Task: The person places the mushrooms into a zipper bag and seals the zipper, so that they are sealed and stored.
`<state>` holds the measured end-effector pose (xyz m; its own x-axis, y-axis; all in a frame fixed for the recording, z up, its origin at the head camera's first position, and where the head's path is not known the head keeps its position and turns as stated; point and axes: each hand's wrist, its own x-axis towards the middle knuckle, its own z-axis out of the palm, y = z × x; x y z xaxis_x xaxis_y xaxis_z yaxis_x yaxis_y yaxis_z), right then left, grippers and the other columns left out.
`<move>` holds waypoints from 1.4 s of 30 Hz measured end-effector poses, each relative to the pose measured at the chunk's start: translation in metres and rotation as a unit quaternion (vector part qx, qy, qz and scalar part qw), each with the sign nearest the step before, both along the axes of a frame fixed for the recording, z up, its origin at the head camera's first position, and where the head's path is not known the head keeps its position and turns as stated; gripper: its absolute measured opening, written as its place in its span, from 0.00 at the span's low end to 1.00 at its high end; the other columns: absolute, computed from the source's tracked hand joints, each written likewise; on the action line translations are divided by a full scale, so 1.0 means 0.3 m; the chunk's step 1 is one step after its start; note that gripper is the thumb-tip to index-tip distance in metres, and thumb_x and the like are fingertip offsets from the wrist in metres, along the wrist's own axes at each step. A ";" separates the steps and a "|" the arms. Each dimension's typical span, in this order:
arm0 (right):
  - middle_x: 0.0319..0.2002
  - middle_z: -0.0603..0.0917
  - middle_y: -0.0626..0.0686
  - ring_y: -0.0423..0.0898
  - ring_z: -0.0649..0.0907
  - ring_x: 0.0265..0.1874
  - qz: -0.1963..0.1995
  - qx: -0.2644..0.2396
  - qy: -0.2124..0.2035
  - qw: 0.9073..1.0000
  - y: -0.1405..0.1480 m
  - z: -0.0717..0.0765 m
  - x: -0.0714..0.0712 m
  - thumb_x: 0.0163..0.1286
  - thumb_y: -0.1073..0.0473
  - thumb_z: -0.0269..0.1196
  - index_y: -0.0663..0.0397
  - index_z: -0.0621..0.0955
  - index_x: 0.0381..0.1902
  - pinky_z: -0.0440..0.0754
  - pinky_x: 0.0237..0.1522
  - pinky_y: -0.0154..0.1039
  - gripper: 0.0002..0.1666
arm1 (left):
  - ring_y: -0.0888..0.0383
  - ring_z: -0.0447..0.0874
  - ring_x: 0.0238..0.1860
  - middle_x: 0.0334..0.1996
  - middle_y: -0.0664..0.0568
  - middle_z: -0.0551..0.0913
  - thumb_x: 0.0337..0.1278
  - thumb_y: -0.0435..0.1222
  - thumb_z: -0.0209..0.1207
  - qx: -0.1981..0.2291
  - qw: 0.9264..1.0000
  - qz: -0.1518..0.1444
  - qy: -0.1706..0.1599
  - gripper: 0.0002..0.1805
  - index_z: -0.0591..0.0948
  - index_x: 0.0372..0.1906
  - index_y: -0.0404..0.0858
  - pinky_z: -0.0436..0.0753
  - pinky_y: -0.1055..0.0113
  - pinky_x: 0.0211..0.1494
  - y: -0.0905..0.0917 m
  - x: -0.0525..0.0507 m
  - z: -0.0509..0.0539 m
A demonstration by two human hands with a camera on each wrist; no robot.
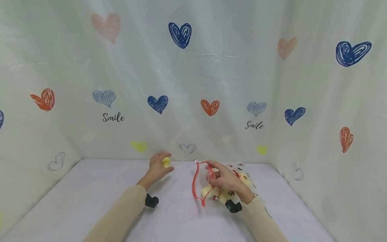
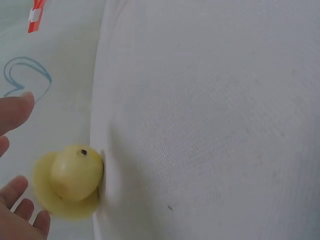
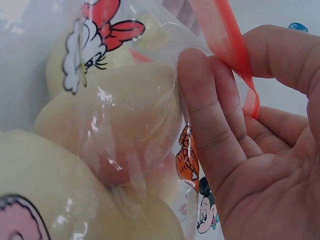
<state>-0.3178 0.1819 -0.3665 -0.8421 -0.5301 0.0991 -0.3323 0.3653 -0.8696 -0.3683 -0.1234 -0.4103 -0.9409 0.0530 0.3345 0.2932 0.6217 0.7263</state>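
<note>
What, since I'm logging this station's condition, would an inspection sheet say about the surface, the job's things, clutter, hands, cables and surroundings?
Surface: white cloth, covering the tabletop.
Job's things: yellow fruit near the far edge; clear printed bag, red-edged mouth open, with pale pieces inside.
Clutter: one dark speck on the cloth.
Hands: left hand is spread around the yellow fruit, firm contact unclear; right hand pinches the bag's red edge.
Cables: nothing seen.
Surroundings: pale hanging behind, printed with hearts and "Smile" lettering.
</note>
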 end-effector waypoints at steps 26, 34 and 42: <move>0.60 0.70 0.58 0.43 0.72 0.22 0.004 0.002 0.002 1.000 -0.011 0.047 0.038 0.63 0.73 0.59 0.57 0.60 0.71 0.69 0.16 0.32 0.39 | 0.41 0.64 0.57 0.57 0.41 0.67 0.41 0.30 0.71 0.002 0.999 0.001 -0.036 0.30 0.79 0.56 0.37 0.68 0.47 0.56 -0.002 -0.027 -0.028; 0.61 0.70 0.57 0.42 0.72 0.22 0.002 0.008 0.013 1.000 0.004 -0.013 -0.015 0.63 0.73 0.60 0.55 0.60 0.71 0.68 0.16 0.31 0.41 | 0.45 0.65 0.55 0.56 0.44 0.66 0.40 0.26 0.69 0.001 0.999 -0.012 -0.043 0.30 0.78 0.56 0.37 0.71 0.50 0.56 0.007 -0.013 -0.035; 0.61 0.70 0.54 0.42 0.73 0.23 0.001 0.004 0.007 1.000 0.015 -0.040 -0.040 0.63 0.70 0.62 0.50 0.61 0.71 0.69 0.15 0.32 0.41 | 0.44 0.64 0.56 0.57 0.42 0.66 0.39 0.25 0.68 -0.005 0.998 -0.010 -0.057 0.32 0.77 0.57 0.38 0.70 0.49 0.56 0.015 0.001 -0.034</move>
